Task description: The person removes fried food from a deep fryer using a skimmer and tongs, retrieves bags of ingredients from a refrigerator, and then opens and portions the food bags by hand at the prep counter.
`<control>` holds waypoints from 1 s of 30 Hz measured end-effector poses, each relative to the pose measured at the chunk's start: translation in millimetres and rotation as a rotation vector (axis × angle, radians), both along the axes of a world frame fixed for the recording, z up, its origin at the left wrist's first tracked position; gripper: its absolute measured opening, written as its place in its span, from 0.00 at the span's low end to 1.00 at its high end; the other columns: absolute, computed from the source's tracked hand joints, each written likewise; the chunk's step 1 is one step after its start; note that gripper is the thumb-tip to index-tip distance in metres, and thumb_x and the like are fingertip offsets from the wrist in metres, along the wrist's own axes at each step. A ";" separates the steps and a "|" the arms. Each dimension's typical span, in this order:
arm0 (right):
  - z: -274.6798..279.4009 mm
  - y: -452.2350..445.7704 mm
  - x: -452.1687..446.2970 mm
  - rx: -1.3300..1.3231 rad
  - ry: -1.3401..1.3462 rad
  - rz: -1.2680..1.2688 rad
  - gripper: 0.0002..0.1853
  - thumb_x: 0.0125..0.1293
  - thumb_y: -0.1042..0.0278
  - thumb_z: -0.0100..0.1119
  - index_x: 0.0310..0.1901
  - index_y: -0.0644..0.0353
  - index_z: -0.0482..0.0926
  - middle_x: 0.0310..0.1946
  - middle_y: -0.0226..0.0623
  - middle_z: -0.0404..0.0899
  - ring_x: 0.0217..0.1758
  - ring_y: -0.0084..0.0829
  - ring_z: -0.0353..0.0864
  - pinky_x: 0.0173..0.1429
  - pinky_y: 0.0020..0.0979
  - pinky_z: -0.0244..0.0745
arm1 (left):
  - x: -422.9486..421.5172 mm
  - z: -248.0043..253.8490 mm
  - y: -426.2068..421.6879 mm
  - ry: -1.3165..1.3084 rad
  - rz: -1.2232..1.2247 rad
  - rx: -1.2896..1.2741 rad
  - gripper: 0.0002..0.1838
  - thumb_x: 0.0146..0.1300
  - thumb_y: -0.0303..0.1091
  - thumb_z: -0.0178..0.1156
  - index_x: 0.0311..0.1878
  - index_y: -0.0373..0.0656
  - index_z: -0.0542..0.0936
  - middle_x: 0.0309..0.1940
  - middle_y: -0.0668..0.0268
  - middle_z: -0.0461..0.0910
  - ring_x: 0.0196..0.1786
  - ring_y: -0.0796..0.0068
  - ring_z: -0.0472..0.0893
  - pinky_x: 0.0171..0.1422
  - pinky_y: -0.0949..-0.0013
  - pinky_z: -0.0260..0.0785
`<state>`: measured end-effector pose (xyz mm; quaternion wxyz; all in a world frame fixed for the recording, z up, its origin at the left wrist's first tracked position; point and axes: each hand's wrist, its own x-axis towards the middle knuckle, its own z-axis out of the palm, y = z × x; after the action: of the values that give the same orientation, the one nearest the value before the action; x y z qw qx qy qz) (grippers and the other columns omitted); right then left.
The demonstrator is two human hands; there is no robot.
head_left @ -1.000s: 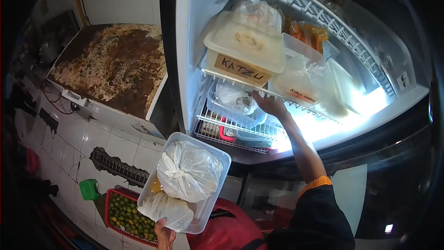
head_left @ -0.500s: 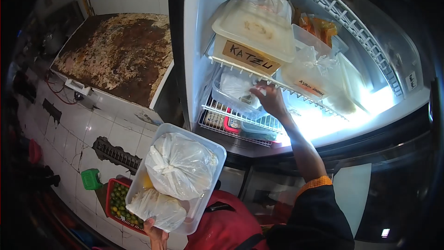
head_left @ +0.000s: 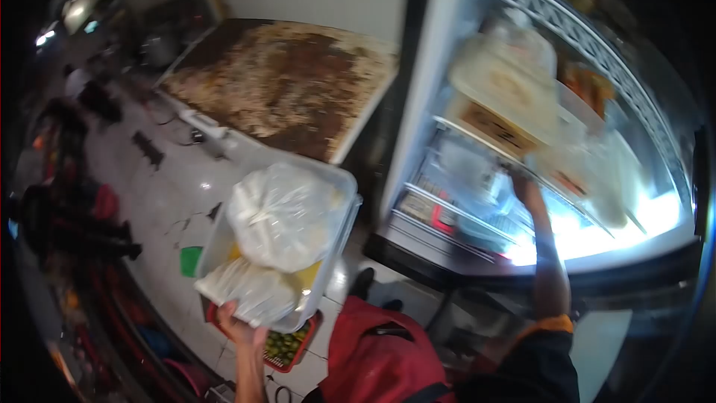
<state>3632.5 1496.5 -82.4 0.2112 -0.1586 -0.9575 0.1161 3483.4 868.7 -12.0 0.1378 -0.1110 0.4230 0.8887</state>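
My left hand [head_left: 240, 326] grips the lower edge of a clear plastic tub [head_left: 337, 235]. Inside the tub lie a large knotted plastic bag [head_left: 282, 216] and a smaller one [head_left: 250, 291], both with pale contents, and some yellow liquid. My right hand [head_left: 524, 181] reaches into the lit fridge at the front of a shelf, just below a lidded container [head_left: 500, 67] with a handwritten label. Close to its fingers is a white plastic bag [head_left: 471, 157] on the shelf beneath. Motion blur smears those fingers, so whether they touch the bag is unclear.
Tied bags [head_left: 578, 160] stand beside the labelled container. A rust-stained chest lid [head_left: 276, 82] is left of the open fridge. On the tiled floor are a red basket of small green fruits [head_left: 283, 347] and a green basket [head_left: 191, 261]. A red apron [head_left: 373, 351] covers my front.
My view has swung left, so the fridge now appears further right. The tub stays in my left hand and shows more of its side. My right hand remains at the fridge shelf.
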 end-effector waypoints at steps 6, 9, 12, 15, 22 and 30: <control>29.3 -38.8 7.3 -0.163 -0.188 -0.575 0.19 0.67 0.51 0.44 0.51 0.52 0.74 0.51 0.43 0.73 0.59 0.45 0.67 0.64 0.40 0.57 | -74.4 11.7 59.9 0.177 -0.072 0.159 0.34 0.48 0.42 0.56 0.60 0.42 0.63 0.55 0.58 0.69 0.57 0.56 0.71 0.60 0.53 0.65; 39.6 -46.2 4.1 -0.256 -0.206 -0.635 0.21 0.67 0.46 0.43 0.53 0.49 0.73 0.55 0.43 0.70 0.63 0.44 0.61 0.67 0.39 0.51 | -116.0 -0.2 94.7 0.217 -0.068 0.226 0.33 0.49 0.41 0.57 0.60 0.41 0.63 0.55 0.58 0.70 0.57 0.56 0.71 0.60 0.53 0.65; 77.4 -75.6 -5.3 -0.339 -0.310 -0.693 0.25 0.68 0.46 0.40 0.56 0.57 0.69 0.57 0.49 0.68 0.62 0.49 0.64 0.65 0.40 0.57 | -155.3 -31.3 126.5 0.178 -0.069 0.288 0.30 0.52 0.38 0.55 0.60 0.41 0.64 0.55 0.59 0.70 0.56 0.59 0.72 0.60 0.55 0.65; 95.5 -84.3 -7.6 -0.662 -0.186 -0.574 0.21 0.66 0.58 0.47 0.58 0.54 0.68 0.62 0.52 0.60 0.67 0.47 0.55 0.69 0.41 0.50 | -179.6 -51.8 153.3 0.121 -0.192 0.284 0.28 0.54 0.39 0.54 0.59 0.42 0.65 0.54 0.61 0.71 0.57 0.61 0.71 0.61 0.57 0.65; 58.4 -79.1 1.6 -0.545 -0.068 -0.513 0.13 0.60 0.61 0.52 0.47 0.50 0.77 0.50 0.47 0.73 0.56 0.48 0.68 0.61 0.44 0.60 | -177.4 -72.7 163.1 0.080 -0.218 0.162 0.33 0.59 0.52 0.53 0.64 0.46 0.60 0.59 0.60 0.66 0.60 0.62 0.68 0.61 0.56 0.63; 92.5 -113.5 1.6 -0.021 -0.045 -0.287 0.08 0.62 0.69 0.53 0.39 0.61 0.78 0.35 0.39 0.77 0.39 0.31 0.76 0.46 0.32 0.70 | -142.9 -82.6 141.5 -0.012 0.288 -0.708 0.49 0.54 0.70 0.50 0.66 0.40 0.50 0.64 0.54 0.52 0.62 0.60 0.60 0.64 0.58 0.54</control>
<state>3634.0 1383.1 10.1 0.2025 -0.2986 -0.9282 0.0910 3340.6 1010.2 -94.6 -0.0329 -0.2154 0.6829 0.6972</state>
